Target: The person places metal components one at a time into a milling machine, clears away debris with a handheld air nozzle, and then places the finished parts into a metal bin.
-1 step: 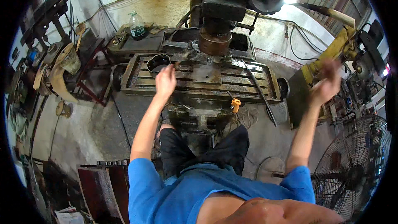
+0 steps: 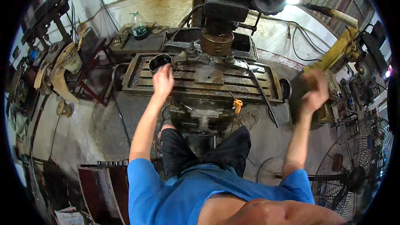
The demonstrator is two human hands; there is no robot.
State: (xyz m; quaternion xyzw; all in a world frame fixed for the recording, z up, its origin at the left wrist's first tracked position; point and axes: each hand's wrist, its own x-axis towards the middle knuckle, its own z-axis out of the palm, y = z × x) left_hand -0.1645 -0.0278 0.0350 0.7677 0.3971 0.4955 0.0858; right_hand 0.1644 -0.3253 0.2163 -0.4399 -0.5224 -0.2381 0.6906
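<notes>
My left hand [image 2: 163, 80] is over the near side of a black round bowl [image 2: 160, 62], its fingers pinched together. A small brush [image 2: 181, 56], smeared by motion, seems to point from the fingertips toward the machine's clamp. The bowl rests on the left part of a slotted milling machine table [image 2: 141, 84]. A flat metal plate [image 2: 209, 74] lies mid-table, beneath the machine's round head [image 2: 217, 42]. My right hand [image 2: 315, 91] is raised off the table's right end, in front of a yellow-green cabinet [image 2: 301, 85]. Its fingers are blurred and whatever they may hold cannot be made out.
A long dark bar [image 2: 263, 93] leans over the table's front right edge. An orange-handled tool [image 2: 237, 105] is at the front edge. A large caged fan [image 2: 354, 171] stands at the lower right. A clear bottle [image 2: 138, 25] sits behind, on the left.
My left hand has shifted slightly left and closer to the bowl, the brush drawing back from the clamp. My right hand has moved left and a little down.
</notes>
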